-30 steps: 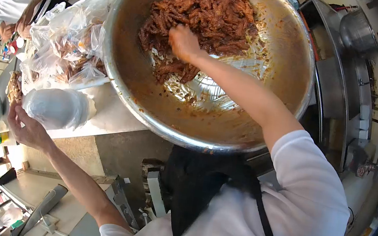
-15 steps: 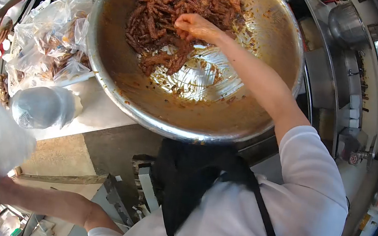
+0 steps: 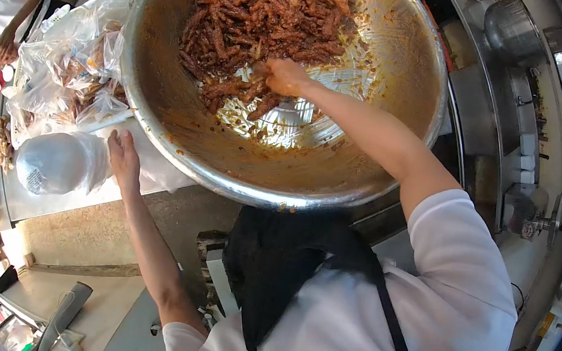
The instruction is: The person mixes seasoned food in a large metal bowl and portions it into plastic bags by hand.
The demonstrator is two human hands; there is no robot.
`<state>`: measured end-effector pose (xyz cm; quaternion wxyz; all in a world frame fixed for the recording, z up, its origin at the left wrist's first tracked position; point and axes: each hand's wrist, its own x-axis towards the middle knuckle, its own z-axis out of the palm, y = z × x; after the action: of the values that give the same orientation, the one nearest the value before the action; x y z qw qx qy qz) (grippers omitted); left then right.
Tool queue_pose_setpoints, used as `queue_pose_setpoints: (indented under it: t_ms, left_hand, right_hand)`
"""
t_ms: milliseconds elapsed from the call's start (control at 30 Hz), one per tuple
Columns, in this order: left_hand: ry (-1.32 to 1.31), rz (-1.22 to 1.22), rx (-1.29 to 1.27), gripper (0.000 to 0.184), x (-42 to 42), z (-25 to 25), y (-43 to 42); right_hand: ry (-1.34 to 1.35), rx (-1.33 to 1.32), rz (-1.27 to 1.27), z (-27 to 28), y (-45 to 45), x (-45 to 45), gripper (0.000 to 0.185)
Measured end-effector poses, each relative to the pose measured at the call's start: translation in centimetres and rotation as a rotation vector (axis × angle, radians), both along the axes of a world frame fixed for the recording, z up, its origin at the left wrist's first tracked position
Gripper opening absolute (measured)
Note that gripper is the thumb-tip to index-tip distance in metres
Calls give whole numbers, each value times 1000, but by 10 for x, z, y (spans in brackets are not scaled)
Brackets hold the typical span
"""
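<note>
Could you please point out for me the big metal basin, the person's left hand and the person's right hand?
Basin [image 3: 406, 85]: head view, on its inner wall.
Left hand [image 3: 125, 162]: head view, on the back of the hand.
Right hand [image 3: 287, 77]: head view, on the middle of the hand.

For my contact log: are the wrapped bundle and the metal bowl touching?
Apart: the head view shows the left hand in the space between the wrapped bundle and the metal bowl's rim.

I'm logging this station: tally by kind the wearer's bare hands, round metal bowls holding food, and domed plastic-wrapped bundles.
Bare left hand and right hand: 2
Large round silvery metal bowl: 1
Whitish domed plastic-wrapped bundle: 1
Total: 4
</note>
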<state>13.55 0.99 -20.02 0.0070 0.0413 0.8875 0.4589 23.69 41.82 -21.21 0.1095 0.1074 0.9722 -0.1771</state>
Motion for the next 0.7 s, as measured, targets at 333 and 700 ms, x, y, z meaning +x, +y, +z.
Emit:
queue_pose_setpoints:
  t_ms: [333,700]
  left_hand:
    - [427,-49,-343,36,81,-7,17]
    - [206,191,-301,20,87,13,-30]
  right_hand:
    - [120,106,636,-16,-29,53,44]
    - [363,206,624,-25,-58,-11,40]
